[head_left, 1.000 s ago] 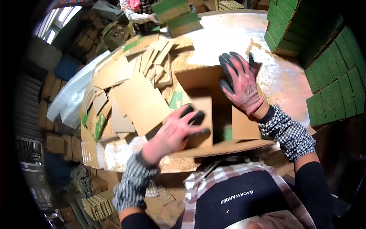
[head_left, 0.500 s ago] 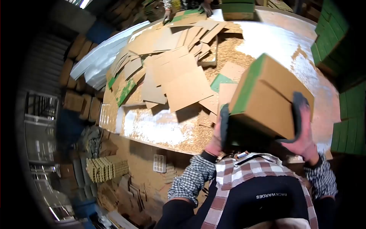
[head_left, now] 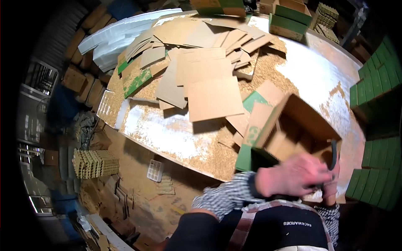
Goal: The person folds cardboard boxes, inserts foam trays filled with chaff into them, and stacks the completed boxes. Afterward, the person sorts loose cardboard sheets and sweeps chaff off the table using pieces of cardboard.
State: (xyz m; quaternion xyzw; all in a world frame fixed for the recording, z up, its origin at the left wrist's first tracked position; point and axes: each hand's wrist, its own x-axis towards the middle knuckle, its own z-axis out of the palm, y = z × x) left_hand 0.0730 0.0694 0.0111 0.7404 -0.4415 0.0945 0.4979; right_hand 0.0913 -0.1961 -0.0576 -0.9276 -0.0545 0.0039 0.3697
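Note:
An open cardboard box (head_left: 312,119) with a green outer side sits on the near right part of the table, its opening facing up and its brown inside showing. My right hand (head_left: 332,178), in a pink glove with dark fingers, grips the box's right wall. My left hand (head_left: 293,173), also gloved, reaches across the box's near edge and is close to my right hand. Motion smears its fingers, so their hold is unclear. Just left of the box lie flat cardboard pieces (head_left: 259,119), partly green.
Loose cardboard sheets (head_left: 213,98) cover much of the table (head_left: 310,62), amid scattered grain-like bits. Green boxes (head_left: 372,175) are stacked at the right. An open green box (head_left: 289,25) stands at the far edge. Egg-tray-like stacks (head_left: 96,163) rest on the floor at left.
The box has come down from between both hands and been turned, so its opening now shows. My left hand has left its left side and crossed rightward. The view has shifted.

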